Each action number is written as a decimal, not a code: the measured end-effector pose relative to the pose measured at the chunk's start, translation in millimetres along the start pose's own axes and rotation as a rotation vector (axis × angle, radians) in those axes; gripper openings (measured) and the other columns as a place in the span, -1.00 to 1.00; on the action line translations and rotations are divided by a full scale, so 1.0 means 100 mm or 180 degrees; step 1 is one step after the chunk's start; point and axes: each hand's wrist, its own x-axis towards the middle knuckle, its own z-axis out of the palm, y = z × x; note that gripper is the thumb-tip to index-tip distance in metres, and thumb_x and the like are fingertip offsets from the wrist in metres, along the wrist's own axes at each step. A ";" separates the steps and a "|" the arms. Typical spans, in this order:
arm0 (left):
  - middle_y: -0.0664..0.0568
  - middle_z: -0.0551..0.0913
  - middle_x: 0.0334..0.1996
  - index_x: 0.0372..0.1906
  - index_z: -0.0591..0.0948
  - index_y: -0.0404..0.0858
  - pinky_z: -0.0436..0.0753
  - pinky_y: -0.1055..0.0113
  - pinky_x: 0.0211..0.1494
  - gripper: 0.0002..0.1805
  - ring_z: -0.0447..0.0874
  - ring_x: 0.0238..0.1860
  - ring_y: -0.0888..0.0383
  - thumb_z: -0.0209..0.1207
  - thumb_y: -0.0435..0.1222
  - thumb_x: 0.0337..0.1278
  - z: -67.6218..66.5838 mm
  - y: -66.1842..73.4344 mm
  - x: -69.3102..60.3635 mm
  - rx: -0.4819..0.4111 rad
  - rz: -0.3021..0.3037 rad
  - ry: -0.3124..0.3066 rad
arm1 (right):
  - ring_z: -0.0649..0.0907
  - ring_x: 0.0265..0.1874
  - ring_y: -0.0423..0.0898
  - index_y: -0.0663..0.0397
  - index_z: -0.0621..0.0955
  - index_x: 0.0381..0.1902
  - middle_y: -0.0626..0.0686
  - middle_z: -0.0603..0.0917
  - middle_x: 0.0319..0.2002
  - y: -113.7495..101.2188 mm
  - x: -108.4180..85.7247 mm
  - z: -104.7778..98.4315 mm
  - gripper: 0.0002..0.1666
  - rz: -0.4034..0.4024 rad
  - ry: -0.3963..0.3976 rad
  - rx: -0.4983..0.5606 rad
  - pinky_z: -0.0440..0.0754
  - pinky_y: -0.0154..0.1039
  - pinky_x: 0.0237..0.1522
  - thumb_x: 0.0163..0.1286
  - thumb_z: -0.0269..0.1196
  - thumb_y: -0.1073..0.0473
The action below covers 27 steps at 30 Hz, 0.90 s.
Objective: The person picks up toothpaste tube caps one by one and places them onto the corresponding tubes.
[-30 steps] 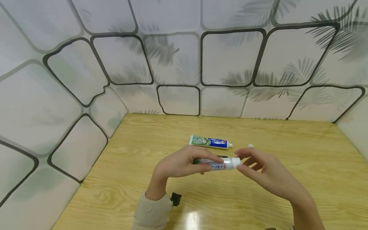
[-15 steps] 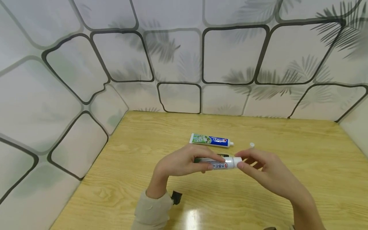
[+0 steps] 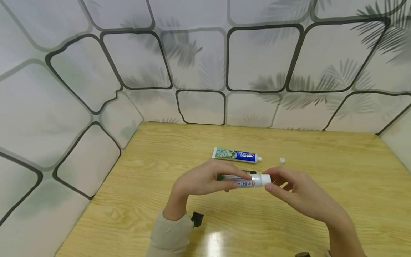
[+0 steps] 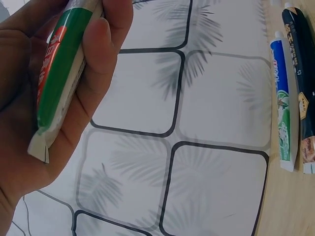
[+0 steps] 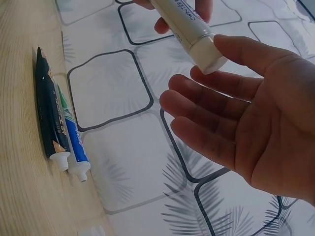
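My left hand (image 3: 205, 180) grips a toothpaste tube (image 3: 245, 182) above the table, level and with its capped end towards the right. The left wrist view shows the tube's green and red back part (image 4: 61, 64) lying along the palm. At the other end, my right hand (image 3: 300, 189) pinches the white cap (image 3: 266, 179) between thumb and index finger. In the right wrist view the cap (image 5: 209, 54) sits on the tube, and the other fingers are spread below it. Part of the tube is hidden behind the left fingers.
Behind the hands lies a blue and green toothpaste tube (image 3: 236, 155), its nozzle bare. A black tube (image 5: 49, 108) lies alongside it, mostly hidden in the head view. A small white cap (image 3: 282, 160) rests farther right. A patterned wall (image 3: 200, 107) borders the wooden table.
The head view has tilted slightly, so the table things sit higher in it. The right thumb and index finger shift a little about the cap; the left hand keeps its hold.
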 end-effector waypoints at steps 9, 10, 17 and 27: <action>0.03 0.65 -0.07 0.22 0.61 -0.25 0.61 0.45 -0.37 -0.66 0.57 -0.43 0.25 0.14 -0.36 0.41 0.00 0.07 0.00 -0.0029 0.0025 -0.0083 | 0.65 -0.29 -0.25 0.01 0.65 0.01 -0.16 0.70 -0.21 -0.03 0.03 0.03 -0.79 0.0011 0.0277 0.0033 0.62 -0.30 -0.36 0.45 0.23 0.28; 0.02 0.65 -0.06 0.22 0.61 -0.26 0.61 0.45 -0.37 -0.66 0.57 -0.43 0.25 0.14 -0.37 0.40 0.00 0.07 0.01 -0.0020 0.0032 -0.0087 | 0.64 -0.32 -0.25 0.01 0.65 -0.01 -0.16 0.70 -0.23 -0.03 0.03 0.03 -0.80 -0.0019 0.0297 0.0033 0.62 -0.30 -0.38 0.45 0.22 0.29; 0.04 0.64 -0.08 0.22 0.61 -0.26 0.60 0.45 -0.37 -0.65 0.55 -0.42 0.30 0.14 -0.37 0.41 0.00 0.06 0.01 -0.0024 0.0007 -0.0065 | 0.64 -0.36 -0.23 -0.06 0.67 -0.07 -0.19 0.70 -0.27 -0.02 0.03 0.03 -0.81 -0.0046 0.0272 0.0086 0.63 -0.29 -0.38 0.46 0.21 0.30; 0.04 0.65 -0.10 0.21 0.61 -0.25 0.60 0.45 -0.36 -0.66 0.53 -0.42 0.35 0.15 -0.36 0.39 0.00 0.03 0.00 -0.0005 -0.0014 -0.0051 | 0.66 -0.33 -0.26 -0.07 0.62 0.04 -0.23 0.68 -0.23 -0.02 0.00 0.02 -0.68 -0.0110 0.0022 -0.0001 0.65 -0.30 -0.36 0.36 0.33 0.29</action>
